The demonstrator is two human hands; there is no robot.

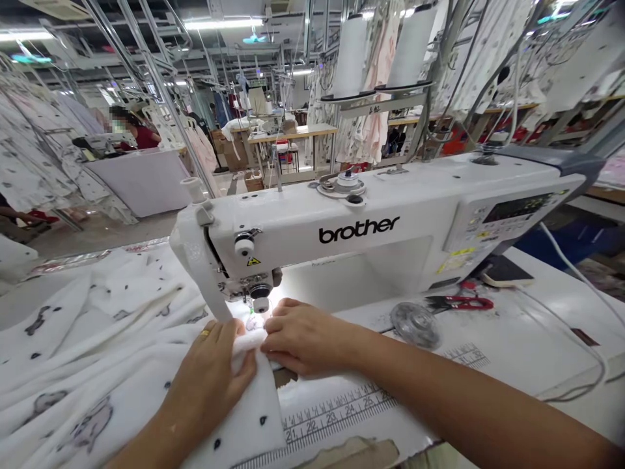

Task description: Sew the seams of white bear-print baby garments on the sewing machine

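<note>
My left hand (212,371), with a ring on one finger, lies on white printed fabric (97,365) and pinches its edge just in front of the needle. My right hand (303,339) presses the same fabric edge from the right, fingers closed together on it. Both hands sit directly under the head of a white Brother sewing machine (361,228), at the presser foot (261,305). The fabric piles up to the left across the table.
Red thread snips (459,302) and a round metal bobbin part (415,324) lie on the table (512,339) right of the hands. A printed ruler (342,410) runs along the front edge. A cable (571,267) trails at right. A person sits at a far station (131,130).
</note>
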